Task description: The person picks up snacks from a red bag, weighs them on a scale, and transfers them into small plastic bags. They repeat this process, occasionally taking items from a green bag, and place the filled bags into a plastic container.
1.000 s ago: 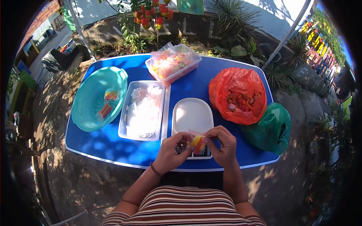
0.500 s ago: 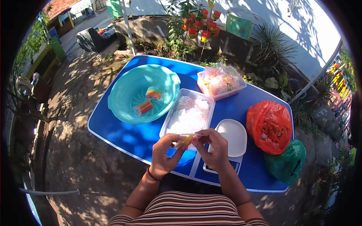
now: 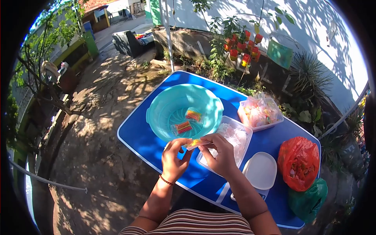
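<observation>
Left hand point(image 3: 173, 162) and right hand point(image 3: 224, 156) grasp opposite ends of the packet point(image 3: 196, 143), long axis crosswise between them, the basin point(image 3: 160, 105) beyond, nearer the left hand.

Armchair point(image 3: 127, 44), spiky plant point(image 3: 309, 73), white wall point(image 3: 231, 15)

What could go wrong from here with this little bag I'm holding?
The small bag is pinched between the fingertips of your left hand and right hand, above the table, so it could slip and perhaps spill if its top isn't sealed. The red bag stands open, so a knock might tip some of its contents out. The green bag sits right at the table's edge and could slide off.
</observation>
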The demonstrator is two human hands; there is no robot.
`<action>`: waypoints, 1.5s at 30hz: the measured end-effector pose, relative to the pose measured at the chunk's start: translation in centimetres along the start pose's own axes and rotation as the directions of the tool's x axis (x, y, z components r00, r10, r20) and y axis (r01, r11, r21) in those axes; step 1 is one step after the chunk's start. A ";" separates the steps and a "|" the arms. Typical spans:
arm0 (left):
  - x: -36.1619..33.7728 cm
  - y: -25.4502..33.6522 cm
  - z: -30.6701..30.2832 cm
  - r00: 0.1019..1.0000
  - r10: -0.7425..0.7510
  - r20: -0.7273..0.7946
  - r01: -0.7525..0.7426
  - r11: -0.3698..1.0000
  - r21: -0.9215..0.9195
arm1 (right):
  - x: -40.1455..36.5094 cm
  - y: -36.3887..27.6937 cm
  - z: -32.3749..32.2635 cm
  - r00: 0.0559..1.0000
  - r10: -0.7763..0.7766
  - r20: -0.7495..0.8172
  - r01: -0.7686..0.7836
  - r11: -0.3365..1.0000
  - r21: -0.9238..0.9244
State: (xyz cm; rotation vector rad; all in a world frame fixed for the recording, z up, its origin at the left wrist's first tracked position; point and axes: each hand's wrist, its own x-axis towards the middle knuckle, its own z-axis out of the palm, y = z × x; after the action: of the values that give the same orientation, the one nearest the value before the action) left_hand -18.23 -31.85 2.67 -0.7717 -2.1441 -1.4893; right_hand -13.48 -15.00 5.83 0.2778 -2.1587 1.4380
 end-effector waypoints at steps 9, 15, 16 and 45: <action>3.0 -4.9 1.3 0.991 0.036 0.132 -0.074 0.954 0.292 | 3.2 4.5 2.9 0.990 -0.068 0.123 0.100 0.956 -0.276; 0.7 -3.1 1.5 0.983 0.099 0.152 -0.142 0.942 0.303 | 1.2 3.4 1.5 0.976 -0.115 0.183 0.164 0.946 -0.280; 0.4 -1.8 1.4 0.983 0.116 0.144 -0.156 0.937 0.311 | 0.6 2.3 0.7 0.980 -0.087 0.179 0.135 0.952 -0.275; -8.1 18.0 21.7 0.520 0.533 0.667 -0.333 0.846 -0.416 | -23.6 -4.9 -22.8 0.837 0.031 -0.547 -0.460 0.582 -0.671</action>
State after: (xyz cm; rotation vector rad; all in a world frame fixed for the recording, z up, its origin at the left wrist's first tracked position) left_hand -0.92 -8.23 3.01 -2.2052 -2.0029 -1.2431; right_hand 15.64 0.85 3.99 -0.6926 -2.1917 0.4340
